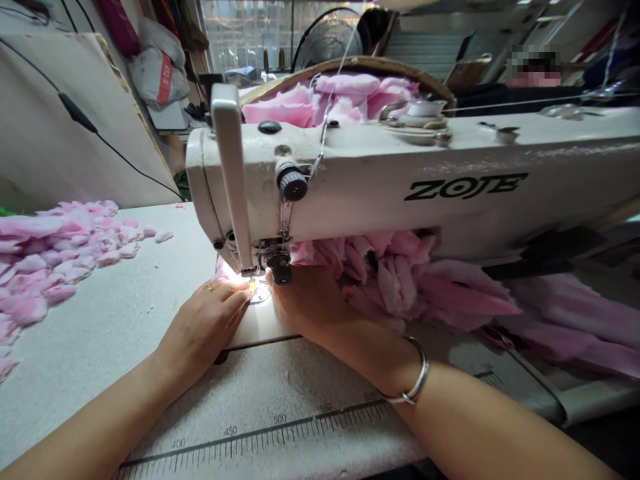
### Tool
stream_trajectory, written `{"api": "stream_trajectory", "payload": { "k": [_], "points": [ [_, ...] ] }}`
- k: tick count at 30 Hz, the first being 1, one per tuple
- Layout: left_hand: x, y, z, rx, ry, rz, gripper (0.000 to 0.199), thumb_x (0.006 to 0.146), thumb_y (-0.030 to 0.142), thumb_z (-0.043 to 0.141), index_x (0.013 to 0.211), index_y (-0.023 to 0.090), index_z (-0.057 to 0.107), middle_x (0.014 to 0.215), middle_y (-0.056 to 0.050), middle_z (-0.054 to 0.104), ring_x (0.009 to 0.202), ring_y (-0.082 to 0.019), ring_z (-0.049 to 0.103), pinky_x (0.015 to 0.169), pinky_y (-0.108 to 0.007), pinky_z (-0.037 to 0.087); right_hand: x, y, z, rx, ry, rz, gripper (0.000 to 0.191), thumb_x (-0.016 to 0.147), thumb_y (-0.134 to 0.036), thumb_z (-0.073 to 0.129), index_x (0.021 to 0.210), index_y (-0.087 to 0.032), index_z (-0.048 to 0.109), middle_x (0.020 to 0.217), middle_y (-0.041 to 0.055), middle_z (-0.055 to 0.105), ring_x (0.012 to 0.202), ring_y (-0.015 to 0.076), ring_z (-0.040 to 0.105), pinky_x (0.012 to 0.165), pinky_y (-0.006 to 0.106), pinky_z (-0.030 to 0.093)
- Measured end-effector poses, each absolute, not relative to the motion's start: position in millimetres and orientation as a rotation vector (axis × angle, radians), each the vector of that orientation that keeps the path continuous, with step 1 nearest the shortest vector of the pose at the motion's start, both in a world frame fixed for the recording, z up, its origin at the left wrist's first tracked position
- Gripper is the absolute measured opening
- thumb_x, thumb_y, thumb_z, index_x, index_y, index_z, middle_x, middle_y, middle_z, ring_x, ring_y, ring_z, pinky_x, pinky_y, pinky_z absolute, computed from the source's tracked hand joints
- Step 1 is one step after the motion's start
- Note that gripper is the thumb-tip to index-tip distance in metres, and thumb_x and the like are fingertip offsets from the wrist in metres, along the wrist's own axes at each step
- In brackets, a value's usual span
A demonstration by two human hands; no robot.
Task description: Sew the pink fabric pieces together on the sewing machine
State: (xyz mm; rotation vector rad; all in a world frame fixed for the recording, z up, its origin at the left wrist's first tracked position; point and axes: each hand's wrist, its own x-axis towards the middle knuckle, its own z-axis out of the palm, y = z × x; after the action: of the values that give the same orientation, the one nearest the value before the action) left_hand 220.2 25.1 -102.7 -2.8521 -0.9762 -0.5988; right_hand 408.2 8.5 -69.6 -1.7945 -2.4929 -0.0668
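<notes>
A white sewing machine [345, 193] stands before me, its lamp lighting the presser foot [253, 284]. My left hand [207, 320] lies left of the foot, fingers together and bent at the edge of a piece of pink fabric [226, 269], which they press and pinch. My right hand [305, 297] is close on the right of the needle, closed, with its fingers partly hidden behind the machine head; what they hold cannot be made out. Behind that wrist, bunched pink fabric strips [395, 280] pass under the machine arm and trail right.
Loose pink petal-shaped pieces [65, 253] are heaped on the table [150, 280] at left. A round basket [345, 63] of pink fabric stands behind the machine. A printed ruler [280, 430] runs along the front. A board [75, 127] leans at back left; a person [534, 67] is at back right.
</notes>
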Motion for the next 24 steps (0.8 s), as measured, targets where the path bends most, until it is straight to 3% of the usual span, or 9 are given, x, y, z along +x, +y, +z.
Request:
{"api": "stream_trajectory", "payload": {
  "k": [11, 14, 16, 19, 24],
  "points": [
    [219.8, 28.8, -99.9, -2.799, -0.958, -0.629, 0.02, 0.093, 0.013, 0.037, 0.101, 0.018, 0.054, 0.099, -0.007, 0.062, 0.094, -0.021, 0.057, 0.081, -0.039, 0.05, 415.3, 7.6, -78.1, -1.727, -2.484, -0.109, 0.026, 0.088, -0.009, 0.038, 0.095, -0.015, 0.063, 0.086, 0.0131, 0.066, 0.076, 0.023, 0.06, 0.058, 0.034, 0.038],
    [216.8, 33.2, -97.3, -2.66, -0.954, -0.57, 0.021, 0.087, 0.006, 0.041, 0.102, 0.015, 0.052, 0.099, -0.009, 0.059, 0.097, -0.024, 0.054, 0.087, -0.042, 0.047, 420.4, 4.9, -77.3, -1.73, -2.445, -0.098, 0.02, 0.09, -0.017, 0.043, 0.093, -0.016, 0.063, 0.094, 0.0108, 0.066, 0.077, 0.0221, 0.061, 0.058, 0.034, 0.038],
    [214.2, 35.3, -95.9, -2.622, -0.961, -0.524, 0.021, 0.086, 0.004, 0.042, 0.101, 0.016, 0.051, 0.091, -0.006, 0.06, 0.09, -0.022, 0.055, 0.091, -0.044, 0.044, 424.1, 1.9, -75.5, -1.722, -2.425, -0.079, 0.018, 0.09, -0.022, 0.046, 0.091, -0.016, 0.063, 0.094, 0.0087, 0.065, 0.075, 0.0215, 0.061, 0.057, 0.033, 0.037],
    [211.2, 36.1, -94.1, -2.632, -0.989, -0.528, 0.017, 0.088, 0.006, 0.041, 0.099, 0.016, 0.049, 0.083, -0.003, 0.06, 0.077, -0.018, 0.054, 0.095, -0.046, 0.041, 429.3, -2.7, -72.4, -1.681, -2.448, 0.001, 0.017, 0.09, -0.022, 0.046, 0.089, -0.018, 0.062, 0.093, 0.0065, 0.064, 0.074, 0.0197, 0.06, 0.056, 0.032, 0.037],
    [210.4, 34.1, -92.1, -2.692, -0.995, -0.624, 0.012, 0.093, 0.015, 0.04, 0.101, 0.017, 0.049, 0.085, -0.004, 0.061, 0.077, -0.018, 0.054, 0.09, -0.044, 0.043, 433.0, -4.8, -70.9, -1.644, -2.462, 0.079, 0.018, 0.091, -0.017, 0.043, 0.089, -0.018, 0.061, 0.093, 0.0063, 0.064, 0.075, 0.018, 0.059, 0.058, 0.03, 0.037]
  ]
}}
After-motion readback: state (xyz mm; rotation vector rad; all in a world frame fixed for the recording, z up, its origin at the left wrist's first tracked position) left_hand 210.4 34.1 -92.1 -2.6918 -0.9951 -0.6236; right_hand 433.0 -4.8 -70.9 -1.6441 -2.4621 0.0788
